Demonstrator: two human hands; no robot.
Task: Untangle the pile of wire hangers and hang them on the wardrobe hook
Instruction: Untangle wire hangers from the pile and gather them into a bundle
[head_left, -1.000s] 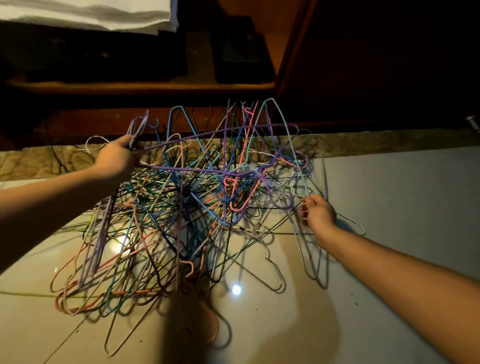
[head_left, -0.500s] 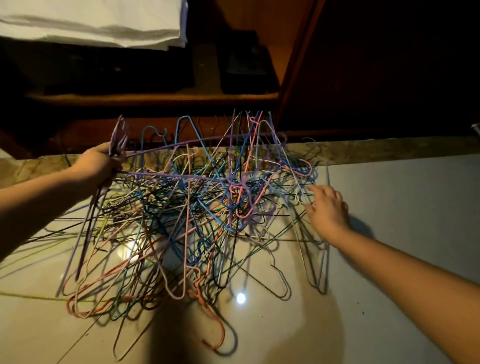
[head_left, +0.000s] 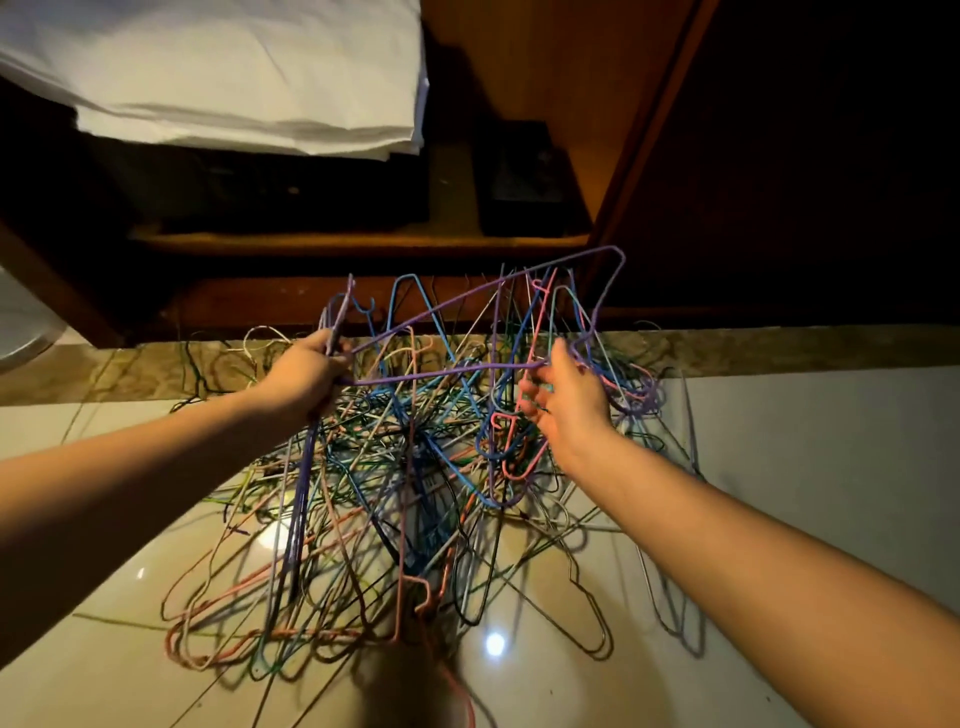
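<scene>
Since half a second ago the right hand (head_left: 569, 400) is coming up off the low wires and closing on the purple hanger (head_left: 441, 373), which is rising clear of the heap. Nearest the camera, the glossy floor tile (head_left: 810, 457) is carrying the pile of wire hangers (head_left: 395, 499), which is spreading below and between both sets of fingers. The left hand (head_left: 304, 374) is gripping the purple hanger's hook end in a closed fist (several more purple wires are hanging straight down from under those fingers). The right thumb and forefinger are pinching the same hanger's lower bar, with the remaining fingers curling loosely beneath. Beyond the fingertips, a wooden wardrobe shelf (head_left: 363, 241) is crossing the view, and folded white cloth (head_left: 234, 78) is showing above it.
</scene>
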